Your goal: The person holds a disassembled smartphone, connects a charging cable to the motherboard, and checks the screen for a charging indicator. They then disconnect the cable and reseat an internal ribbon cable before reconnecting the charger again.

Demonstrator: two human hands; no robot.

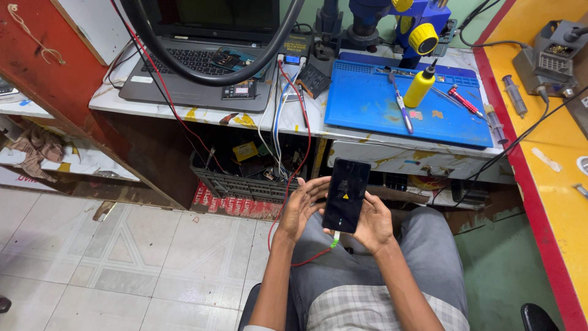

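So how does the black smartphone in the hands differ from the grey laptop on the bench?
The black smartphone is small, held upright in both hands, its dark screen showing a small yellow mark. The grey laptop is far larger, rests open on the bench, partly covered by a black hose. The phone has a cable plugged in.

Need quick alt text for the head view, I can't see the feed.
Both hands, left hand and right hand, hold a dark smartphone over the lap, a cable plugged into its bottom. Ahead, a worn bench carries a laptop and blue mat.
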